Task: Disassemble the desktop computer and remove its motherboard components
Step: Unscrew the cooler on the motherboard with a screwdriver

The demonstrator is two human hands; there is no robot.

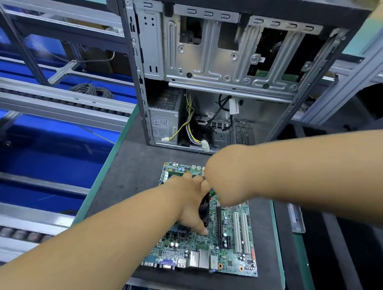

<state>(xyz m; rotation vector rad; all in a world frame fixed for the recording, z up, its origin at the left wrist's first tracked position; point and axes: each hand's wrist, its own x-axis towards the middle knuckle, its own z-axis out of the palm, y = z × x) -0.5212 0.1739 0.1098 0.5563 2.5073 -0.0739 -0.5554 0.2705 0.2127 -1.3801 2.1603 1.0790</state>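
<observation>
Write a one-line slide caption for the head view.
Both hands work on a motherboard lying flat before the opened computer case.

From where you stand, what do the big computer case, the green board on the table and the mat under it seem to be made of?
Computer case: looks like bare sheet steel, dull silver, stamped with ribs and punched holes; outer shell painted dark.
Green board: seemingly fibreglass-type circuit board, glossy green, studded with metal ports and white plastic slots.
Mat: dark grey, matte, possibly rubber; hard to tell.

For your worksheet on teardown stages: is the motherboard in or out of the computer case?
Out. The motherboard lies flat on the dark mat in front of the open case, with both hands on it.
</observation>
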